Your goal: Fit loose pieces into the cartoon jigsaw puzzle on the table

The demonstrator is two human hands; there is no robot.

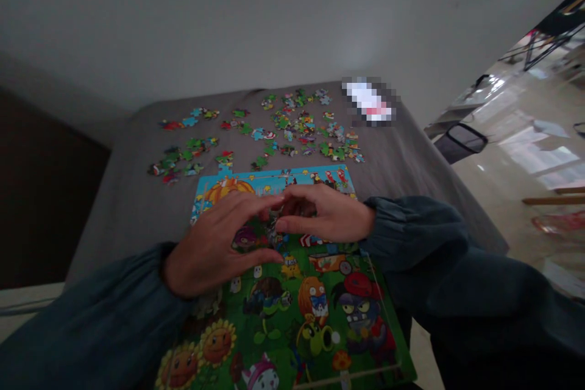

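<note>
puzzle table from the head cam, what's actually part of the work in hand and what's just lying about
In use:
- puzzle board
- left hand and right hand, fingertips meeting over the board
- loose pieces scattered on the grey cloth

Lying about:
- blurred-out item at the far right corner
- furniture on the floor beyond

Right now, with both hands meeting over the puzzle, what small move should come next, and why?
Probably press the piece down. Both the left hand and right hand have fingertips meeting over it at the puzzle middle, so it seems to be in place, though fingers partly hide it. Loose pieces wait farther back on the grey cloth.
</note>
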